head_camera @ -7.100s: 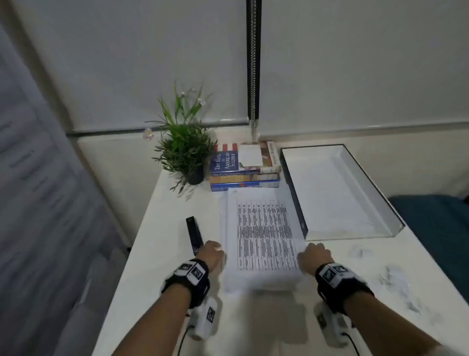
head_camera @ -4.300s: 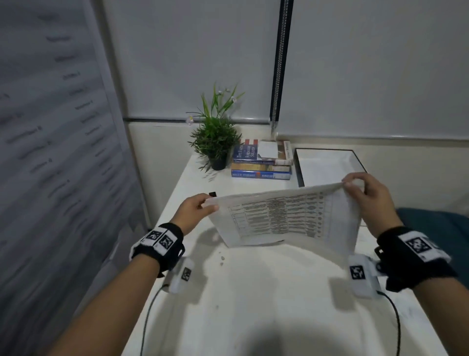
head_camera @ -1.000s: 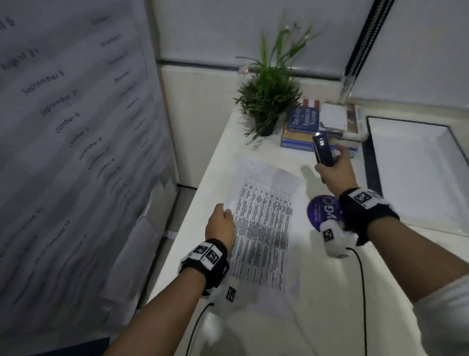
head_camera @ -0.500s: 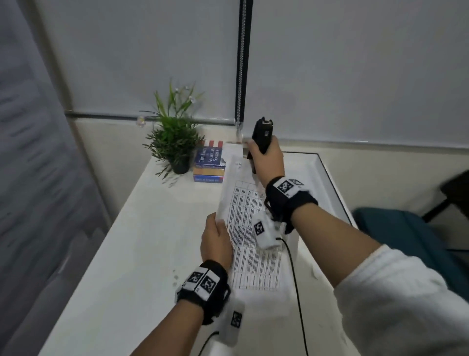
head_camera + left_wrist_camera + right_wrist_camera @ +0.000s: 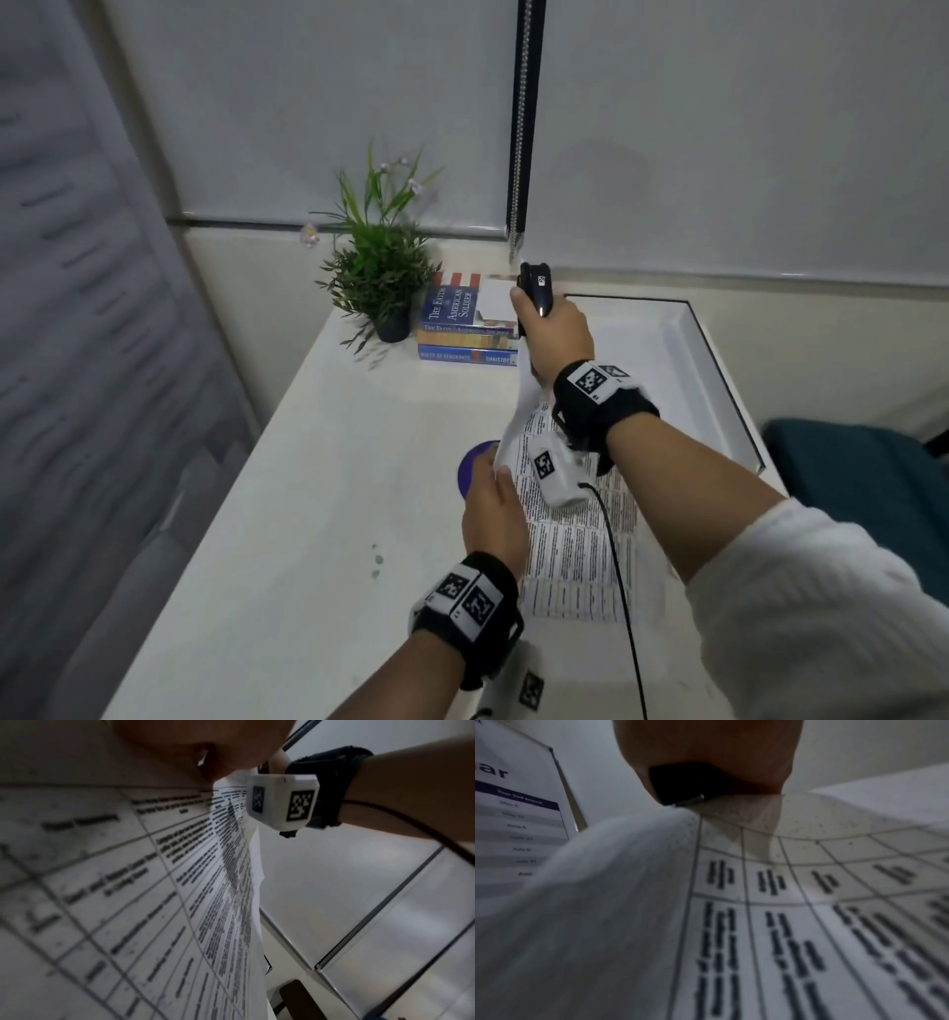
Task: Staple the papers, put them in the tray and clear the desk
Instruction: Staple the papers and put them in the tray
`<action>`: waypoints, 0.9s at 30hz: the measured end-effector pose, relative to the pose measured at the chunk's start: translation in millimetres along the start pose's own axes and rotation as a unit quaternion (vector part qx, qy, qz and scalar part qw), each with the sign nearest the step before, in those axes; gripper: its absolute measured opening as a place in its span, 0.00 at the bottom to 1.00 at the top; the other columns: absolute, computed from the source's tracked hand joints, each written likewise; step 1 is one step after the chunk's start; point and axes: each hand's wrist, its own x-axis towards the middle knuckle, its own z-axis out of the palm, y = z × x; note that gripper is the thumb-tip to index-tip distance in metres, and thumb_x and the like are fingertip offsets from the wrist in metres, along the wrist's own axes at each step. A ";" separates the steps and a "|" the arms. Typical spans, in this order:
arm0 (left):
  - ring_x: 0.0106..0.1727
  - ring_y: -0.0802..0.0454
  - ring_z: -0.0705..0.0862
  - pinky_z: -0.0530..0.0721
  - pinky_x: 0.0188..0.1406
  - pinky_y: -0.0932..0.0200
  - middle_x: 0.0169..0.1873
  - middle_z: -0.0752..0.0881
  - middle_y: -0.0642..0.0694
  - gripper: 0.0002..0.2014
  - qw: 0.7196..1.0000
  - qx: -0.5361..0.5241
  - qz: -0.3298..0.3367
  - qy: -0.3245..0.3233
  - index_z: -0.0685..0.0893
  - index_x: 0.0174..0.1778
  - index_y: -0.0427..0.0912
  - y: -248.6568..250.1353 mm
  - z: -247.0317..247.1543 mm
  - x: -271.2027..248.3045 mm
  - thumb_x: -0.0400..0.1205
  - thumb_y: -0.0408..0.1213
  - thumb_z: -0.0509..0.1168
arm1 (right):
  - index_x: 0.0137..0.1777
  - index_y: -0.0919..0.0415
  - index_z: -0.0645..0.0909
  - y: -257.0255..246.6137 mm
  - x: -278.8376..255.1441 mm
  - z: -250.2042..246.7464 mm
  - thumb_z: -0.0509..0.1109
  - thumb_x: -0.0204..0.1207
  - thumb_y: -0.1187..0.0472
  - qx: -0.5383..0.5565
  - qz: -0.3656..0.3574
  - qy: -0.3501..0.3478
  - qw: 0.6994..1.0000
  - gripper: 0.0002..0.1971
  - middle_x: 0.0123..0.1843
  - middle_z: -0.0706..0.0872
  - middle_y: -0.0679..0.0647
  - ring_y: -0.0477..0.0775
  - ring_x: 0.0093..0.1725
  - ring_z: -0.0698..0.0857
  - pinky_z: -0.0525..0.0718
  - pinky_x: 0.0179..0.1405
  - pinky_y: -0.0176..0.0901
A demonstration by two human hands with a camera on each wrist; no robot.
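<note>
Papers (image 5: 575, 555) pinched in my left fingers (image 5: 495, 475), stapler (image 5: 535, 295) clamped in right fingers (image 5: 518, 303) above them, may misalign if my grip slips.

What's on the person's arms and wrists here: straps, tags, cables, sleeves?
Both wrists wear black straps topped with white black-patterned marker tags: left wrist strap, right wrist strap. A white tagged camera box hangs under each; thin black cable trails back. White sleeve on the right arm only.
</note>
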 end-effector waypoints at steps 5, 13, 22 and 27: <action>0.42 0.46 0.81 0.78 0.41 0.56 0.46 0.85 0.44 0.13 0.998 0.048 -0.032 -0.003 0.76 0.60 0.43 -19.4 -7.4 15.2 0.86 0.40 0.49 | 0.51 0.64 0.80 8.6 6.3 3.3 0.62 0.76 0.44 0.026 0.035 -0.048 0.998 0.21 0.38 0.82 0.55 0.58 0.39 0.81 0.76 0.30 0.39; 0.52 0.34 0.83 0.80 0.56 0.47 0.54 0.85 0.30 0.13 0.982 0.067 -0.140 0.109 0.77 0.59 0.38 -84.8 -84.3 65.1 0.84 0.35 0.51 | 0.61 0.68 0.79 58.2 43.7 10.7 0.62 0.76 0.45 -0.186 0.132 -0.085 0.970 0.26 0.60 0.85 0.66 0.66 0.56 0.85 0.82 0.53 0.50; 0.55 0.36 0.81 0.76 0.54 0.50 0.60 0.82 0.29 0.17 0.973 0.076 -0.150 0.155 0.75 0.64 0.32 -93.5 -88.6 157.6 0.84 0.34 0.49 | 0.82 0.63 0.45 131.4 68.6 76.9 0.61 0.75 0.61 -0.291 0.211 -0.172 0.917 0.38 0.69 0.79 0.67 0.67 0.61 0.83 0.77 0.45 0.47; 0.44 0.43 0.76 0.72 0.45 0.56 0.47 0.81 0.37 0.14 0.982 0.076 -0.109 0.134 0.76 0.60 0.32 -90.6 -84.4 182.4 0.84 0.33 0.50 | 0.81 0.61 0.49 162.0 83.1 89.7 0.55 0.80 0.65 -0.359 0.177 -0.144 0.905 0.31 0.72 0.73 0.71 0.70 0.64 0.81 0.82 0.58 0.57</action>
